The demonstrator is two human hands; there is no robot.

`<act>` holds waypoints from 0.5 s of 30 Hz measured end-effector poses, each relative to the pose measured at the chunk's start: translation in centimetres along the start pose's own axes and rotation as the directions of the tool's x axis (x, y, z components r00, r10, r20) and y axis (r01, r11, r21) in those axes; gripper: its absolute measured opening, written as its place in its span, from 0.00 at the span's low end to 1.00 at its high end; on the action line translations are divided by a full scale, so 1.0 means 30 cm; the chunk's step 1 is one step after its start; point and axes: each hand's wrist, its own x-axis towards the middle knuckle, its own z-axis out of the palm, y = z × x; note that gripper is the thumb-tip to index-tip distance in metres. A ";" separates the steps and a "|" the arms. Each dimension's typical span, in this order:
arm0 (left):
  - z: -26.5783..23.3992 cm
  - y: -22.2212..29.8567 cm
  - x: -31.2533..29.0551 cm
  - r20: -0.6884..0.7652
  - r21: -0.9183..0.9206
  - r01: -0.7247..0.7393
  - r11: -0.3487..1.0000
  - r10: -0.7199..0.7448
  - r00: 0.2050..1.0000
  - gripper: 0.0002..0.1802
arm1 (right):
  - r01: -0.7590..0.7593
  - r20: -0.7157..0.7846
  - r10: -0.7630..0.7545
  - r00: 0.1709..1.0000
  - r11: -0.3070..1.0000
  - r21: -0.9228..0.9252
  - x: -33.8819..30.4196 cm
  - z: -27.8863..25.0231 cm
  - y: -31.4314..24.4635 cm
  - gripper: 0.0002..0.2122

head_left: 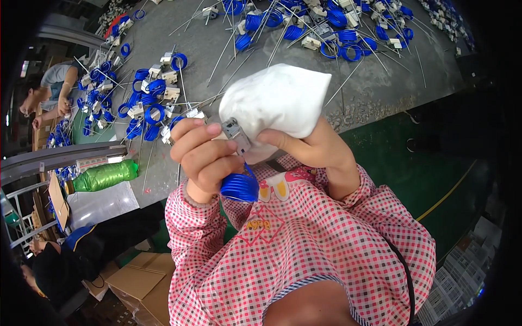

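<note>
My left hand point(204, 155) is closed round a capillary thermostat, a small grey-and-white block point(236, 135) with a blue coil point(240, 187) hanging below the fingers. My right hand point(312, 145) grips a white cloth point(277, 98), which covers most of its fingers; the thumb shows, pointing at the block. The cloth lies against the block's right side, above my checked apron front. Whether the cloth wraps behind the block is hidden.
Similar thermostats with blue coils and thin metal rods lie heaped on the grey table point(190, 32), left and far. A green bottle point(106, 176) lies at the left edge. Cardboard boxes point(142, 277) stand lower left. Another person point(51, 89) works at far left.
</note>
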 end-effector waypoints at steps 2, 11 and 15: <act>0.014 0.009 0.001 -0.054 -0.089 0.082 0.993 -0.087 0.995 0.09 | -0.076 -0.038 0.081 0.996 0.992 0.101 -0.010 0.018 0.012 0.17; -0.015 0.039 0.018 -0.053 -0.124 0.168 0.978 -0.175 0.983 0.08 | 0.192 -0.070 -0.209 0.975 0.962 -0.192 0.011 0.028 0.018 0.11; -0.012 0.035 0.011 -0.079 -0.119 0.158 0.980 -0.168 0.983 0.09 | 0.203 -0.090 -0.228 0.970 0.953 -0.225 0.038 0.019 0.003 0.08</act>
